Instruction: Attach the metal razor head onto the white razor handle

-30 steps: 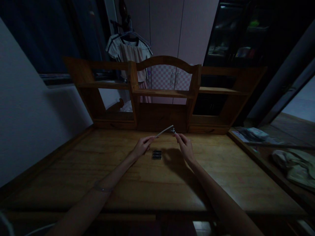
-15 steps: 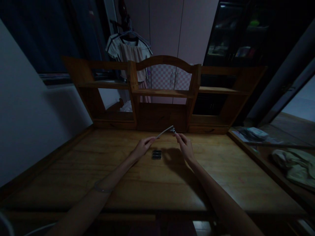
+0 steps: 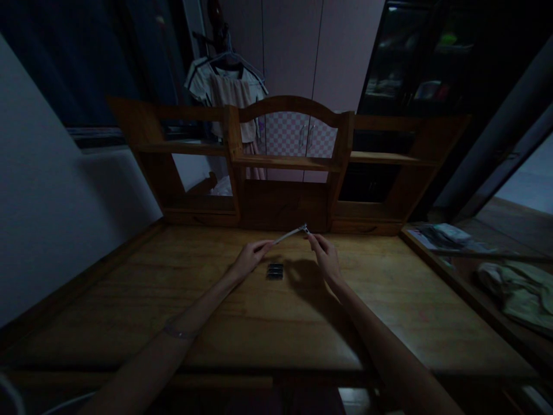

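My left hand [image 3: 253, 257] is closed in a pinch on one end of a thin pale strip [image 3: 287, 236], which slants up to the right above the desk. My right hand [image 3: 324, 253] grips a small silvery metal tool [image 3: 306, 229] between thumb and fingers; it is too small and dim to name its exact kind. The tool's head meets the strip's far end. Below and between my hands, several short dark pieces [image 3: 275, 271] lie side by side on the wooden desk [image 3: 242, 334].
A wooden shelf unit [image 3: 287, 163] stands along the back of the desk. To the right, beyond a raised edge, lie a plastic-wrapped bundle [image 3: 449, 233] and pale crumpled cloth [image 3: 518, 291]. Clothes [image 3: 235, 95] hang behind the shelf at left.
The strip's right end has dipped slightly, and the tool's head has tilted against it. Both hands stay almost in place; the dark pieces have not moved.
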A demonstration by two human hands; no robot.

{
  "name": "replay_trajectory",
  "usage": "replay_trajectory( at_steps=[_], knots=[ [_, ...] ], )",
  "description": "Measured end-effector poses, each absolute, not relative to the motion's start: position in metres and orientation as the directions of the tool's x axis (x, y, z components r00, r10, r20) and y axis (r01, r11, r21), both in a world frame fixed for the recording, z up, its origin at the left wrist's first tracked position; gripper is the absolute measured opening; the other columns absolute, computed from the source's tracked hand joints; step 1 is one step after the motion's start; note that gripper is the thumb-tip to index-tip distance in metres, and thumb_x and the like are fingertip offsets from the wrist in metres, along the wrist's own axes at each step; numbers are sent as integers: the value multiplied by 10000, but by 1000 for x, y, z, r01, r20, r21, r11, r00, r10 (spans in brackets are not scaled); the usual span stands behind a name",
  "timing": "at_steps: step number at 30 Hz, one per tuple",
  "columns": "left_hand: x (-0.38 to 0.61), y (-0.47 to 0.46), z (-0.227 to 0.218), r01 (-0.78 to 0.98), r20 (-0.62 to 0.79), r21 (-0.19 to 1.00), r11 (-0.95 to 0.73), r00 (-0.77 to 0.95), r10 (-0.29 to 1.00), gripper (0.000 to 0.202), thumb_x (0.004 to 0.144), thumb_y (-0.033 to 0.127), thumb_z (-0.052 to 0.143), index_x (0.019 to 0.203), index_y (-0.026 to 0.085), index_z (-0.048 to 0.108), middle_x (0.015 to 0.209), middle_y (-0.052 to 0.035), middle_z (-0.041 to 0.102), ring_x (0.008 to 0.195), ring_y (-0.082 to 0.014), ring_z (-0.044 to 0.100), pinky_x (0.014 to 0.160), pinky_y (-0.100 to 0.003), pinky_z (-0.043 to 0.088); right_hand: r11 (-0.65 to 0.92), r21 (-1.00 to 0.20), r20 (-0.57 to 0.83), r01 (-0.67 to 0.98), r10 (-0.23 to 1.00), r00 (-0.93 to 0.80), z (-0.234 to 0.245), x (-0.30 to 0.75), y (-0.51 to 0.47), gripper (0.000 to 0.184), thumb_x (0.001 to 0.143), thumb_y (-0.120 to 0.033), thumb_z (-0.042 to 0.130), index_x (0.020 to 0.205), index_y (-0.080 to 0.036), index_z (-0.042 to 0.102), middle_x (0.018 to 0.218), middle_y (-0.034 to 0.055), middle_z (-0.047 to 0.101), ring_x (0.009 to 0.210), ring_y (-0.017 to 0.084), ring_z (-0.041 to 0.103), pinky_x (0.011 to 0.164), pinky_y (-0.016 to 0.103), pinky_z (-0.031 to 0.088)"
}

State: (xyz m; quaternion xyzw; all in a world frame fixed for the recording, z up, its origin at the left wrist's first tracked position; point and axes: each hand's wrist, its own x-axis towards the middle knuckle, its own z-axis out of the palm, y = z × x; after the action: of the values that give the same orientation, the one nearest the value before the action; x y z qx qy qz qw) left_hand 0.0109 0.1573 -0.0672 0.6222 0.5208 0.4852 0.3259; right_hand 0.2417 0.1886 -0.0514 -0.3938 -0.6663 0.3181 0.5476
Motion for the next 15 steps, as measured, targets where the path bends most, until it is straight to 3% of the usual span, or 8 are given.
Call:
replay_trajectory(
  at_steps=[5, 9, 15],
  knots=[
    [8, 161, -72, 197, 261, 946, -258, 10, 965, 554, 858, 521, 510, 1224, 115, 601, 482, 70, 314, 384, -62, 327, 381, -173, 257, 500, -849, 492, 169, 866, -88, -51, 242, 189, 372, 894, -485, 478, 931, -177, 684, 830, 24, 620, 764, 166, 526, 654, 252, 351],
    [7, 160, -72, 224, 229, 944, -242, 83, 970, 546, 873, 529, 481, 1239, 140, 594, 485, 67, 321, 372, -59, 323, 357, -164, 215, 500, -848, 491, 178, 866, -91, -51, 243, 189, 366, 900, -477, 474, 935, -180, 685, 833, 24, 619, 764, 163, 525, 663, 254, 352],
    [3, 163, -72, 197, 231, 954, -227, 0, 973, 561, 860, 529, 504, 1215, 106, 602, 474, 73, 314, 363, -56, 330, 366, -167, 247, 506, -844, 499, 178, 862, -87, -51, 243, 189, 371, 901, -484, 468, 927, -184, 685, 825, 21, 617, 760, 162, 523, 664, 253, 354]
  ],
)
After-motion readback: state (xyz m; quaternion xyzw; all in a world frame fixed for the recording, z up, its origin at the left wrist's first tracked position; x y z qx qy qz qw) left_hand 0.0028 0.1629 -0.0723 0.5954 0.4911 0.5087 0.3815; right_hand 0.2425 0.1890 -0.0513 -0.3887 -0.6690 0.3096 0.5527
